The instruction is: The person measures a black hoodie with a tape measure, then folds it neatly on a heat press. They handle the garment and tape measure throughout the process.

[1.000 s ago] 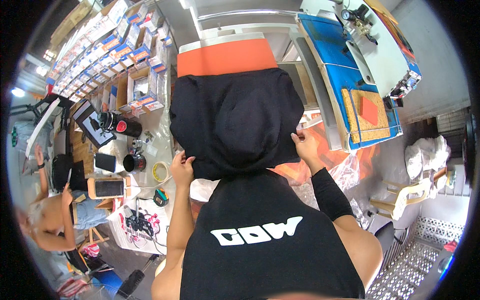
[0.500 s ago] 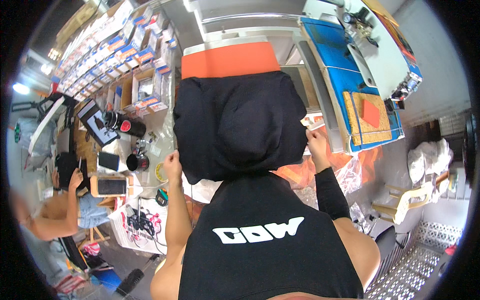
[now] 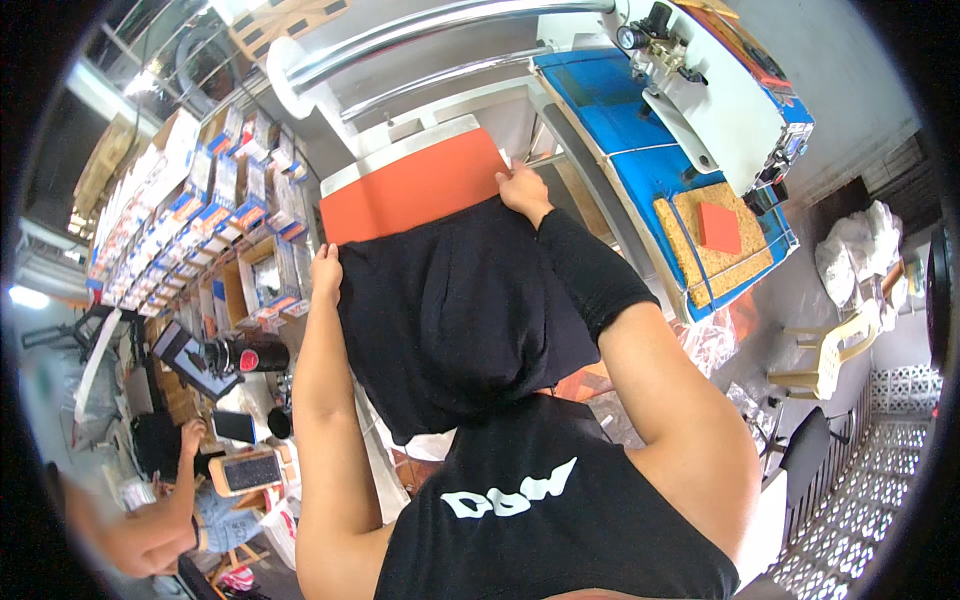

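Observation:
A black garment (image 3: 450, 310) is drawn over an orange-red pad (image 3: 415, 188), whose far part stays uncovered. Its cloth lies in folds and bulges toward my body at the near end. At the far left corner of the garment, my left hand (image 3: 326, 274) is closed on the cloth edge, beside the pad. My right hand (image 3: 524, 192) pinches the far right corner, next to the pad's right side. A black sleeve covers my right forearm. The garment's exact kind is not clear, and its underside is hidden.
A metal bar (image 3: 440, 40) crosses beyond the pad. To the right stands a machine with a blue board (image 3: 640, 150) bearing a cork-coloured block (image 3: 690, 260). Stacked boxes (image 3: 200, 210) fill the left. Another person (image 3: 150, 520) works at lower left; a cream chair (image 3: 830, 355) is right.
Both hands have moved away from me to the garment's far corners, the right one the farthest. My view has shifted and tilted. The garment's far edge now runs slanted across the pad.

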`<move>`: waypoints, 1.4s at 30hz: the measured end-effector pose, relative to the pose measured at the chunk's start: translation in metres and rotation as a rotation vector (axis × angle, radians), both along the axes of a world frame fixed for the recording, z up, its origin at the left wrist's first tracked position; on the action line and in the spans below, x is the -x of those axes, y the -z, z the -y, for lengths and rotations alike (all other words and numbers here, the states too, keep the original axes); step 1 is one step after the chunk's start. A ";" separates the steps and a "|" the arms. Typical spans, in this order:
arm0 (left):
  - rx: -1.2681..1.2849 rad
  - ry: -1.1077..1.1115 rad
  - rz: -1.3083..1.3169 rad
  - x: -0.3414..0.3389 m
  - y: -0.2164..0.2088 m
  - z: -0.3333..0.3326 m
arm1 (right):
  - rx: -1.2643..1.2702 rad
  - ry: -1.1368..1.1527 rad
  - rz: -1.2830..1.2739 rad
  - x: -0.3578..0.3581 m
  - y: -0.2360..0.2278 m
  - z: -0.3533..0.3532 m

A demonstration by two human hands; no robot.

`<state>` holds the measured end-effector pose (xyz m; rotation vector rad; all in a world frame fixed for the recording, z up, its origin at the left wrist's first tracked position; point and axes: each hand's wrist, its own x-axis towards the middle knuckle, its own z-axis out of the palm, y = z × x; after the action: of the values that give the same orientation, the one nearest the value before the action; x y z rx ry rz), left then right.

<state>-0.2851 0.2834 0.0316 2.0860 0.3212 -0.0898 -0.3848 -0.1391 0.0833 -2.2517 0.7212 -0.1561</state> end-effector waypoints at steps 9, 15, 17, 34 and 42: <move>0.295 0.234 0.025 -0.013 0.021 -0.017 | -0.578 0.027 0.153 -0.025 0.038 0.022; -0.220 0.261 0.081 -0.024 0.039 -0.007 | -0.421 -0.026 0.125 -0.028 0.039 0.020; -0.303 0.302 0.081 -0.022 0.037 -0.005 | -0.244 -0.045 0.044 -0.022 0.032 0.014; 0.625 -0.238 -0.312 0.277 0.109 -0.128 | 0.750 0.579 -0.074 0.307 -0.112 0.170; -0.052 0.047 0.124 0.280 0.049 -0.091 | 0.475 0.654 0.140 0.308 -0.089 0.222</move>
<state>-0.5650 0.3742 -0.0176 2.1397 0.2018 0.0199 -0.6932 -0.3612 0.1720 -2.3102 1.4392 -0.8682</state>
